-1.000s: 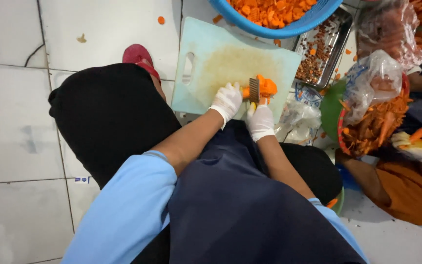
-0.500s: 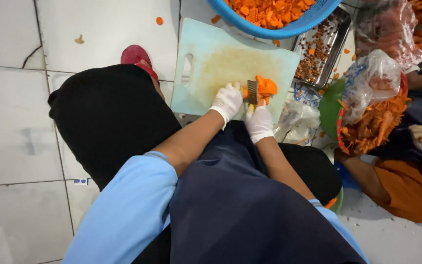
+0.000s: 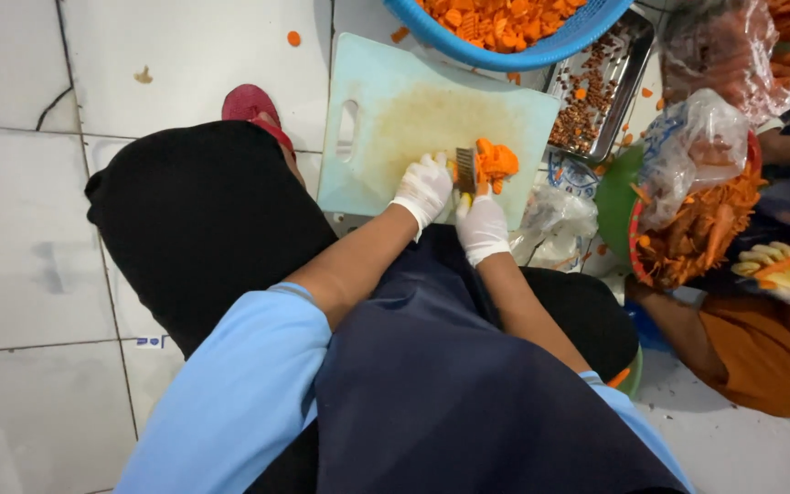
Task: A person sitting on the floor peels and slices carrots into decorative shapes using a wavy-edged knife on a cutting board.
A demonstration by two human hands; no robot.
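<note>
Head view: gloved right hand (image 3: 482, 226) half hides the crinkle cutter (image 3: 465, 170) among carrot pieces (image 3: 496, 161).

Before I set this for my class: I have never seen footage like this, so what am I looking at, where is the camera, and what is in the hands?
There is no machine here. The camera sits on a person's head and looks down at their own gloved hands. They sit on a tiled floor at a pale green cutting board. The left hand grips a small ridged cutter; the right hand rests beside the orange carrot pieces on the board. Above is a blue basket of cut carrot, next to a metal tray. At the right, a second person's yellow-gloved hand holds a carrot.
</note>
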